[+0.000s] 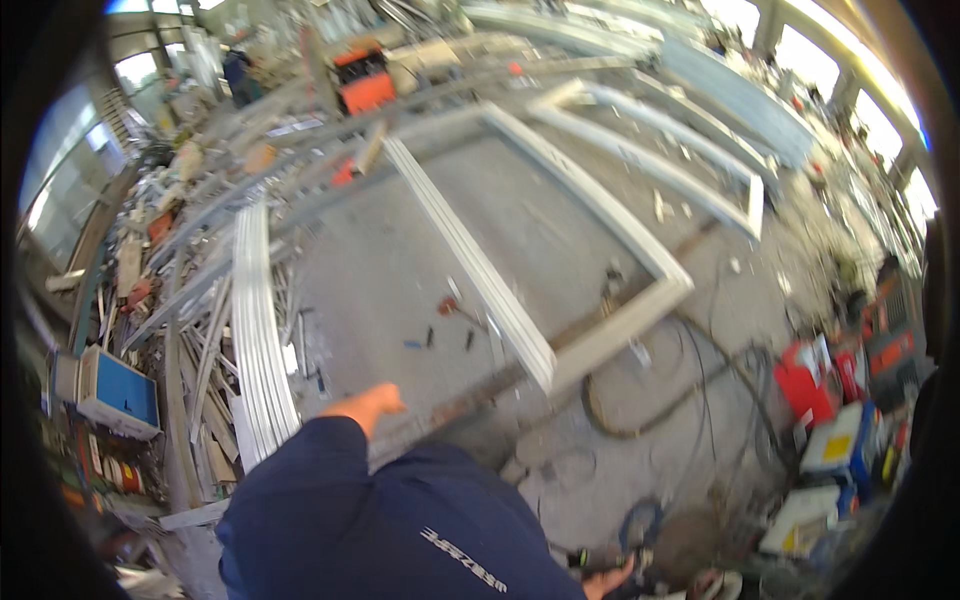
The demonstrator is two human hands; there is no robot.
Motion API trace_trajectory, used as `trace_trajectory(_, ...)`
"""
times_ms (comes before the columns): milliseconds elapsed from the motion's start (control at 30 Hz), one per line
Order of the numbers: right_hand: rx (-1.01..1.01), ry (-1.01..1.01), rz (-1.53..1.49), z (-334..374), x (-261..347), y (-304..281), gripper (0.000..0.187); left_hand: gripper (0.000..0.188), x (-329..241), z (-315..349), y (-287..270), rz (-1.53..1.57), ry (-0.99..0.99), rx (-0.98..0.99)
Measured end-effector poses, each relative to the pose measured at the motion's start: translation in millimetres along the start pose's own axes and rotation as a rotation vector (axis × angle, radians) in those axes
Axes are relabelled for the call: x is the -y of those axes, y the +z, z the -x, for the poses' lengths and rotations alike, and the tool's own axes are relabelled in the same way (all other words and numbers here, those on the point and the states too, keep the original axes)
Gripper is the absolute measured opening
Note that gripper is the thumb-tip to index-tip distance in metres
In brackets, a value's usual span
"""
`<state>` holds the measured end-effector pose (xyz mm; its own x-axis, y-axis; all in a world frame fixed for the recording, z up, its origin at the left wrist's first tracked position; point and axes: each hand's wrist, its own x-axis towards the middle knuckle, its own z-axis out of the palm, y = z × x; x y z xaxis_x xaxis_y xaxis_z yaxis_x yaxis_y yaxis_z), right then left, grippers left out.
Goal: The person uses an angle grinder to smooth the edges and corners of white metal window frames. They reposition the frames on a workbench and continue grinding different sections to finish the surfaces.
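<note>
My left hand reaches out from a dark blue sleeve over the near edge of the work area, smeared by motion. Nothing shows clearly in it. Close by on its left lies a bundle of long silver metal profiles. My right hand is at the bottom edge, partly cut off, with its fingers bent beside a dark object with a yellow-green part; its kind is unclear. Ahead, a metal frame lies flat with mitred corners, and a loose ribbed profile rests with its near end against it.
Small tools lie on the grey surface inside the frame. A second narrow frame lies at the far right. Hoses, a red container and cases crowd the right. Scrap strips and a blue-topped box are left.
</note>
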<state>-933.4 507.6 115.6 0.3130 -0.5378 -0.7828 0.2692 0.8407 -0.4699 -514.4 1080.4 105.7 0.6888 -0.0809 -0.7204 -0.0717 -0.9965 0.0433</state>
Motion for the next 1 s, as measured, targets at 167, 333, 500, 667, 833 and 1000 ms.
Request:
trace_trajectory(167, 0.106, -0.053, -0.006, 19, -11, -7, 0.043, 0.062, 65, 58, 16, 0.201, -0.369, -0.172)
trace_trajectory(333, 0.074, 0.017, -0.009, 18, -30, -3, 0.041, 0.062, 48, 60, -34, 0.327, -0.286, -0.166)
trace_trajectory(500, -0.021, -0.029, -0.001, 1, -68, 30, 0.040, 0.061, 40, 0, -98, 0.215, -0.042, -0.213)
trace_trajectory(667, -0.169, -0.054, -0.097, 0, -130, 123, 0.040, 0.063, 73, -121, -174, 0.221, 0.051, -0.210)
trace_trajectory(833, -0.331, -0.173, -0.160, 42, -203, 239, 0.037, 0.061, 123, -277, -243, 0.045, 0.080, -0.041)
trace_trajectory(1000, -0.346, -0.242, -0.141, 103, -252, 318, 0.034, 0.055, 86, -376, -328, 0.216, 0.229, -0.001)
